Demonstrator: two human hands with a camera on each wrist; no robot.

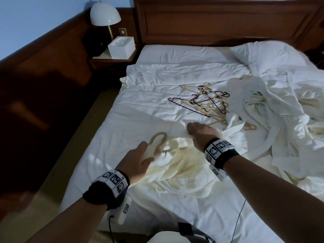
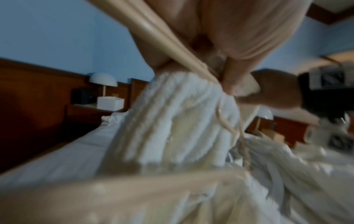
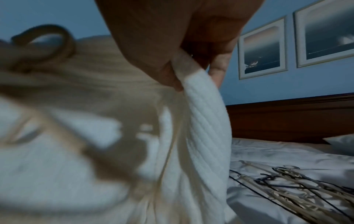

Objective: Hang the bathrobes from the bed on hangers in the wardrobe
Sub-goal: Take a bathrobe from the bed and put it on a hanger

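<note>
A cream bathrobe [image 1: 182, 174] lies bunched on the near part of the bed [image 1: 157, 81]. My left hand [image 1: 140, 160] grips a beige hanger [image 1: 157, 140] at its neck, with the hook sticking out above the robe. In the left wrist view the hanger [image 2: 153, 28] runs through my curled fingers into the robe [image 2: 172, 124]. My right hand [image 1: 201, 133] pinches a ribbed white edge of the same robe [image 3: 203, 103] between thumb and fingers. More robes [image 1: 284, 120] lie heaped on the bed's right side.
A tangle of beige and dark hangers [image 1: 203, 100] lies mid-bed, just beyond my hands. A pillow [image 1: 263, 53] sits by the wooden headboard [image 1: 219, 20]. A nightstand with a lamp [image 1: 105, 13] and white box [image 1: 121, 48] stands left. Dark floor runs along the bed's left edge.
</note>
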